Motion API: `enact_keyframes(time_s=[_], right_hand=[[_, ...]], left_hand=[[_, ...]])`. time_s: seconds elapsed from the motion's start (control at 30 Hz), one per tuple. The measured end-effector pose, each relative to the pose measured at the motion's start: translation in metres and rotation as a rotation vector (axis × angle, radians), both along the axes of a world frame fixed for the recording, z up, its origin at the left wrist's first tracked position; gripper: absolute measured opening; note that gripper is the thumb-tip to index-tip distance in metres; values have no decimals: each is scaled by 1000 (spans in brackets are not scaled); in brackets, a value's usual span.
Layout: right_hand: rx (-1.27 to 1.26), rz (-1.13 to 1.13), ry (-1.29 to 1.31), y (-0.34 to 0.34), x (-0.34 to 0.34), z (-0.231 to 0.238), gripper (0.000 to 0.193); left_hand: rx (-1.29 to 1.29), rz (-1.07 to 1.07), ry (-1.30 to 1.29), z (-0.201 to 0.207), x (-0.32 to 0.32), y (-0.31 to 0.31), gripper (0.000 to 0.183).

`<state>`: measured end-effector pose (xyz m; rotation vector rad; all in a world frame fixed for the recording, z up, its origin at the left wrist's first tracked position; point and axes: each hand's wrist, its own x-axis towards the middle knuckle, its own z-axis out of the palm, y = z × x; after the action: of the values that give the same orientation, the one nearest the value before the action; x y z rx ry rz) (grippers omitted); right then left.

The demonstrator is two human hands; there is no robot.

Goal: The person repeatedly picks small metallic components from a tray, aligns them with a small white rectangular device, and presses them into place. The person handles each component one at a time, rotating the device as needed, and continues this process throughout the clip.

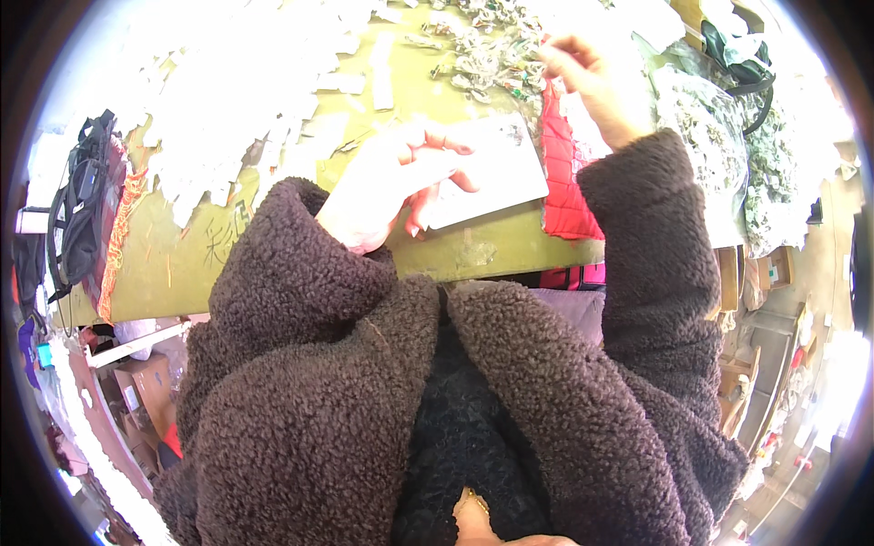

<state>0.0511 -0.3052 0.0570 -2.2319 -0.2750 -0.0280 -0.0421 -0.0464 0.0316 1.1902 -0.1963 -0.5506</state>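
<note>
Figure: view down over the worker's brown fleece sleeves to a yellow-green table [182,264].

Nearest you, your left hand [387,187] is closed on a white card [492,173], thumb on top and fingers curled under its near-left corner. The card lies nearly flat just past the table edge; its long axis runs from your left hand out to the right and slightly toward you, the free end pointing at the red cloth [563,173] beside it. Keep the grip at the corner so the face stays clear, and hold the card level.

Farther off and to the right, your right hand [587,73] pinches a small item at the heap of small silvery-green pieces [492,50]; what it holds is too small to tell. Pinch lightly, lifting one piece.

Beyond the left hand, white paper scraps [246,91] cover the table.
</note>
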Motion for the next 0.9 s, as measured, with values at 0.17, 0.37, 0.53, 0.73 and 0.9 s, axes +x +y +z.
enact_keyframes(time_s=[0.17, 0.37, 0.53, 0.73, 0.9], right_hand=[[900, 102, 269, 21, -27, 4, 15], [1217, 143, 327, 86, -89, -9, 11], [901, 136, 179, 102, -101, -12, 21], [562, -42, -29, 90, -100, -10, 19], [477, 108, -35, 78, -90, -2, 35]], left_hand=[[-14, 55, 28, 0, 0, -2, 27], [-164, 115, -84, 1, -2, -3, 34], [-160, 165, -44, 0, -1, -1, 29], [-148, 168, -84, -5, -1, 2, 23], [4, 185, -174, -4, -5, -1, 20]])
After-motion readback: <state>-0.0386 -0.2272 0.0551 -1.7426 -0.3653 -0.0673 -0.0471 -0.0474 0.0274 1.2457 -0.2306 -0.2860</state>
